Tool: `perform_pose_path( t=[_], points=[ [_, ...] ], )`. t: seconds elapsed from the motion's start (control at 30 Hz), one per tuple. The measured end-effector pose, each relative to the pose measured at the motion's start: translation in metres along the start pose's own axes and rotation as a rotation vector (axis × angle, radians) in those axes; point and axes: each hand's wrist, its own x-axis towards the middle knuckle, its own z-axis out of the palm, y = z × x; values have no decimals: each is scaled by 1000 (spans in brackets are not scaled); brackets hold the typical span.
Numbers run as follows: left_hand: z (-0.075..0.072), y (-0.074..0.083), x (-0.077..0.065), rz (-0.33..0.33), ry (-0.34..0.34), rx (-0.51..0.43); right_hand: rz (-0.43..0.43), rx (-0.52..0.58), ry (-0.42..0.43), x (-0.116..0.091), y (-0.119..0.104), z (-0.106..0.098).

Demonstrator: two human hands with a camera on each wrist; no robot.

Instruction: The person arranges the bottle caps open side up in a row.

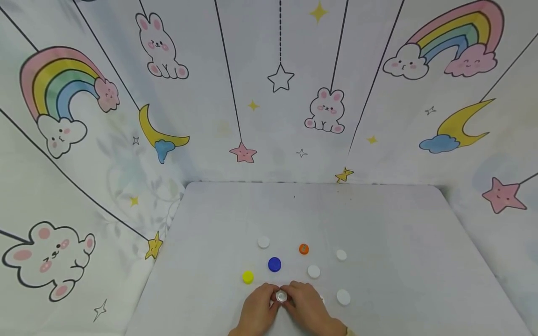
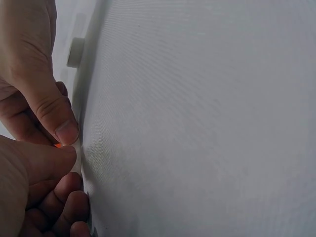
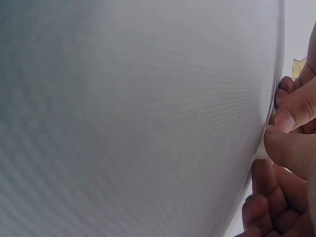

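Note:
Near the front of the white table, my left hand (image 1: 258, 308) and right hand (image 1: 308, 305) meet around a small round cap (image 1: 281, 296), whitish with a silvery face. Thumbs and fingertips of both hands pinch it from either side. In the left wrist view, the thumbs of my left hand (image 2: 37, 182) and right hand (image 2: 37, 84) nearly touch, mostly hiding the cap. Right wrist view: my right hand (image 3: 289, 182) and left hand (image 3: 298, 106) are cut off by the edge. Just beyond the hands lie a blue cap (image 1: 274, 264) and a yellow cap (image 1: 248, 277).
An orange cap (image 1: 304, 249) lies farther back on the table (image 1: 399, 261). White discs are spread around, among them one at the back (image 1: 263, 242) and one at the right (image 1: 343, 297). Another is partly hidden by my right hand. A patterned cloth (image 1: 277, 126) hangs behind.

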Motion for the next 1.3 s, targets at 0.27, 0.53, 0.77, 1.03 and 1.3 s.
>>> perform_pose_path(
  t=[0.27,0.53,0.77,1.03,1.3],
  points=[
    [1,7,3,-14,-29,-23,22,-2,4,-4,4,-2],
    [5,11,3,-23,-38,-27,34,-35,-9,-11,10,-5],
    [6,14,3,28,27,8,51,-62,48,-19,16,-15],
    [7,23,9,115,84,49,39,-75,186,-30,21,-28],
    [10,42,22,177,23,52,157,-57,231,-43,34,-41]
  ],
)
